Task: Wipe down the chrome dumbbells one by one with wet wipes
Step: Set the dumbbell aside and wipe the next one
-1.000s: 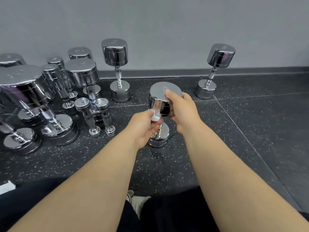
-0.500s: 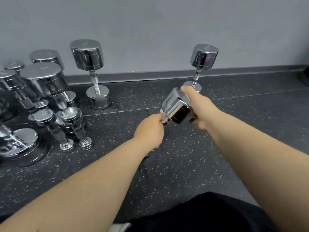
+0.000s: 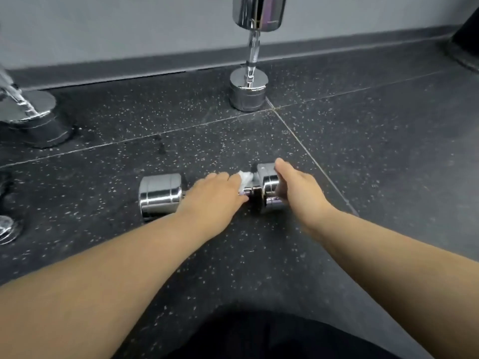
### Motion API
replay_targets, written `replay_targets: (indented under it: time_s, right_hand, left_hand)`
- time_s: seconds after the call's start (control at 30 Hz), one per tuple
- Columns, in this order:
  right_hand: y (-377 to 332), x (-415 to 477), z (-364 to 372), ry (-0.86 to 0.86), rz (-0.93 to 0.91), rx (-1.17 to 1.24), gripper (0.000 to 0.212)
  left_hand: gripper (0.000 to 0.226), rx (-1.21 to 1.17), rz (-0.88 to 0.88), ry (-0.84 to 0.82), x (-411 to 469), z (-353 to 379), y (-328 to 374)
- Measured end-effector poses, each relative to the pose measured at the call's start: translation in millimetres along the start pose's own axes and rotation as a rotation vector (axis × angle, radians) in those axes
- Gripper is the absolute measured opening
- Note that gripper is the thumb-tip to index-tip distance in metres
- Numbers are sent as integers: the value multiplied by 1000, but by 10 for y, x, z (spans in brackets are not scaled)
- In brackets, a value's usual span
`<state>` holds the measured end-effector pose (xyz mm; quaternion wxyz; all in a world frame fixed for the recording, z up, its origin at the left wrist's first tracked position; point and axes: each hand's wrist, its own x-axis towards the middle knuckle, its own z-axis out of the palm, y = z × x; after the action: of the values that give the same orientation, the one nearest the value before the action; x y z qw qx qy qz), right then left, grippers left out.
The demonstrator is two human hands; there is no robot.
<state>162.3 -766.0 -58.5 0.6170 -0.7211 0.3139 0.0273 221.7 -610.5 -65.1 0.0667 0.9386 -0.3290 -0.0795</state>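
Note:
A chrome dumbbell (image 3: 159, 195) lies on its side on the dark speckled floor (image 3: 363, 151), straight in front of me. My left hand (image 3: 215, 195) covers its handle and holds a white wet wipe (image 3: 245, 177) against the bar near the right head. My right hand (image 3: 298, 189) is cupped over the right head, fingers curled round it. The handle is mostly hidden under my left hand.
Another chrome dumbbell (image 3: 248, 92) stands upright near the grey wall's skirting behind. A larger chrome dumbbell base (image 3: 28, 112) sits at the far left, with one more chrome piece (image 3: 6, 226) at the left edge. A dark object (image 3: 466, 35) fills the top right corner.
The dumbbell went from standing upright, to tilted in both hands, to lying flat on the floor. My view has swung right and closer, so the cluster of dumbbells has left the frame.

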Motion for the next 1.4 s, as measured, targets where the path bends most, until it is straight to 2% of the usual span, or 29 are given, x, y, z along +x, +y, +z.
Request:
replay_targets:
  time_s: [0.1, 0.2, 0.37, 0.43, 0.5, 0.6, 0.73, 0.83, 0.87, 0.93, 1.0, 1.07, 1.17, 1.27, 1.33, 1.4]
  right_hand:
    - [82, -93, -21, 80, -350, -400, 46]
    - [172, -67, 28, 131, -645, -634, 45]
    - [154, 172, 94, 302, -796, -711, 41]
    - [136, 227, 115, 370, -850, -694, 39]
    - [64, 303, 133, 390, -876, -676, 32]
    - [-23, 426, 157, 398, -903, -670, 34]
    - [-64, 538, 134, 299, -1038, -781, 38]
    - [-95, 609, 137, 345, -1087, -851, 37]
    - [-114, 620, 162, 407, -1094, -866, 37]
    - [-192, 651, 196, 503, -1084, -875, 36]
    - [-308, 693, 238, 472, -979, -862, 33]
    - [-348, 730, 256, 403, -868, -840, 31]
    - [-253, 734, 254, 412, -877, -744, 32]
    - [-192, 754, 252, 435, -871, -765, 34]
    - [-217, 789, 249, 454, -899, -767, 36]
    - [-258, 819, 258, 459, -919, -746, 38]
  left_hand:
    - [35, 46, 33, 47, -41, 59, 21]
    - [36, 89, 39, 84, -67, 126, 12]
    - [38, 93, 52, 145, -48, 67, 9]
    - [39, 146, 117, 255, -39, 30, -65]
    - [26, 199, 156, 378, -15, -37, -169]
    - [6, 135, 162, 191, 88, -152, -53]
    - [17, 104, 213, 135, 217, -142, -75]
    - [50, 198, 248, 74, 192, -151, -264]
    - [50, 214, 243, 91, 211, -171, -276]
    - [37, 180, 199, 123, 294, -189, -230]
    - [23, -4, 147, 118, 321, -195, -209]
    - [25, -108, 153, 110, 314, -191, -249]
    - [27, -28, 106, 61, 390, -241, -279]
    - [30, -20, 46, 37, 467, -240, -260]
    - [32, 51, 69, 21, 381, -216, -256]
    - [23, 206, 117, 27, 327, -193, -264]
